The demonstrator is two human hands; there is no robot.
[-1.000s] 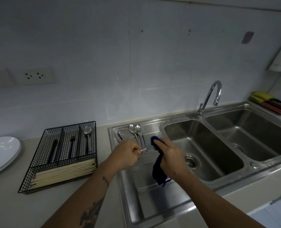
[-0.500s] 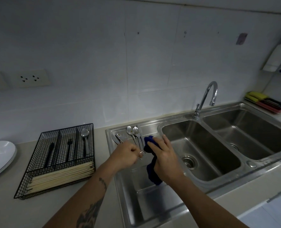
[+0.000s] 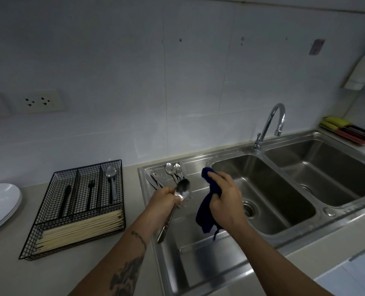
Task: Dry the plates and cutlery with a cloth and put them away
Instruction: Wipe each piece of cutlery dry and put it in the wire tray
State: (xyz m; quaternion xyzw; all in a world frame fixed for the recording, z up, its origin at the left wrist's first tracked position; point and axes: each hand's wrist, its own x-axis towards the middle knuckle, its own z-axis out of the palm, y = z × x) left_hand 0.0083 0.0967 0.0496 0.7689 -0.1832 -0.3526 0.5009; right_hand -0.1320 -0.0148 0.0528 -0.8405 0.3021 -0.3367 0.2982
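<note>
Plates: the white plates (image 3: 0,205) sit stacked on the counter at far left, apart from the sink. I judge them dried and set down, though I cannot confirm they are in their final place.

Cutlery organiser: the black wire tray (image 3: 49,236) stands on the counter between the plates and the sink. Its rear compartments hold a dark-handled knife, a dark-handled fork and one put-away spoon (image 3: 111,178), one piece per slot; chopsticks (image 3: 79,230) fill the front section. I read that as three pieces of cutlery filed so far.

Draining board: a cluster of undried cutlery (image 3: 168,174) lies at the back of the steel drainer (image 3: 198,253), spoons, forks and knives touching one another. This is the bulk of what is left.

Cloth: my right hand (image 3: 226,197) is curled tight round the blue cloth (image 3: 207,210), which hangs below my fist over the drainer.

Piece in hand: my left hand (image 3: 162,201) is clamped on a spoon (image 3: 182,189), bowl up, handle running down past my wrist. Cloth and spoon are near but apart. I judge the spoon is either about to be wiped or ready for the tray.
</note>
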